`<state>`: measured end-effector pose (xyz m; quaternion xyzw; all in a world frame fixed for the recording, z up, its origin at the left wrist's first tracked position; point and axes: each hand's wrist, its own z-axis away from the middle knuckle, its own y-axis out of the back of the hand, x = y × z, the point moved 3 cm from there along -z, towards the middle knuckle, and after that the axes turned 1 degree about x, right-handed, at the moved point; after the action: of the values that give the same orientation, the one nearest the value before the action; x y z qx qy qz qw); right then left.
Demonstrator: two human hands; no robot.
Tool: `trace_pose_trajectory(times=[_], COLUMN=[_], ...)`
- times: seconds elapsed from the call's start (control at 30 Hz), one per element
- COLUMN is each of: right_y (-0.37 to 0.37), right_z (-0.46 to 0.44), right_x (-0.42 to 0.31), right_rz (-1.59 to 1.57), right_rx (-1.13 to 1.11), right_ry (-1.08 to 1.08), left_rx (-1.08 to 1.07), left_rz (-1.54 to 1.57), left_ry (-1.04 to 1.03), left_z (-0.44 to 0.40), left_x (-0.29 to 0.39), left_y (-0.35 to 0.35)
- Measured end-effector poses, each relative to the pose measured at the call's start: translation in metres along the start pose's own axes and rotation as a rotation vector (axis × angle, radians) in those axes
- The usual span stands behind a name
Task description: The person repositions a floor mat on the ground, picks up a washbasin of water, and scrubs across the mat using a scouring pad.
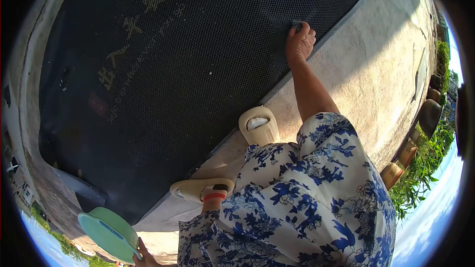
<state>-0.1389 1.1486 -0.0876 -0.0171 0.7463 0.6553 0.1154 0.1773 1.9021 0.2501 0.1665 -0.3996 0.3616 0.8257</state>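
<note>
A large black textured mat [198,69] with faded yellowish characters lies on the ground. My right hand [301,42] is at the mat's right part, its fingers curled round a small dark scrubber-like object [297,25] pressed against the surface. At the lower left, my left hand [143,254] grips the rim of a light green basin [106,230], held tilted beside the mat's near corner. The fingers under the rim are partly hidden.
Two beige slippers [261,123] on my feet stand at the mat's edge. Concrete ground [366,79] runs along the right side. Brown pots [392,174] and green plants [425,168] line the far right. A dark flap [81,188] lies near the basin.
</note>
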Motion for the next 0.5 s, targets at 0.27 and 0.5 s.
trace_pose_trajectory(times=[0.27, 0.5], right_y=[0.019, -0.002], right_z=[0.128, -0.049], right_x=[-0.054, -0.051], right_rz=[-0.173, 0.022], right_rx=[-0.48, -0.08], right_ry=[1.149, 0.093], left_rx=[-0.013, -0.09], left_rz=[-0.026, -0.186], left_ry=[-0.012, -0.042], left_z=[0.006, 0.001], left_x=[-0.008, -0.026], left_y=[-0.025, -0.026])
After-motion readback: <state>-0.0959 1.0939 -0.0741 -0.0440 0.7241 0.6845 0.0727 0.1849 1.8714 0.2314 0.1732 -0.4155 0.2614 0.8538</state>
